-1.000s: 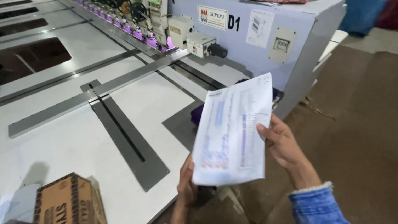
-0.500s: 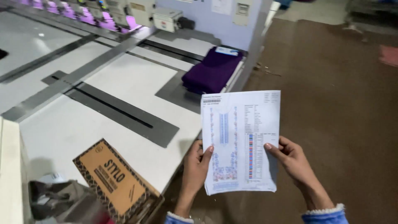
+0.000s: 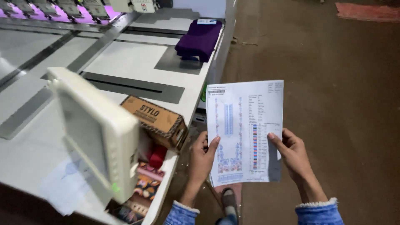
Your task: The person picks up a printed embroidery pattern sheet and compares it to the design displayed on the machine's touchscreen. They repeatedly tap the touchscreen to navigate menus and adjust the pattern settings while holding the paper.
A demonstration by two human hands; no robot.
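Observation:
I hold a printed white paper sheet (image 3: pixel 245 131) upright in front of me, over the brown floor beside the machine table. It carries a coloured pattern drawing and small tables. My left hand (image 3: pixel 202 158) grips its lower left edge, thumb on the front. My right hand (image 3: pixel 293 154) grips the lower right edge, thumb also on the front. Both wrists show blue denim cuffs.
A white machine table (image 3: pixel 137 62) runs along the left, with a folded purple cloth (image 3: pixel 199 39) near its far edge. A brown cardboard box (image 3: pixel 156 121) sits at the table's near edge. A cream control panel (image 3: pixel 98 133) stands close on the left, above colourful items (image 3: pixel 143 183). Embroidery heads (image 3: pixel 62 8) line the back.
My view has swung right and back from the table; the control panel has come into view. The sheet stays in both hands, now further from the purple cloth.

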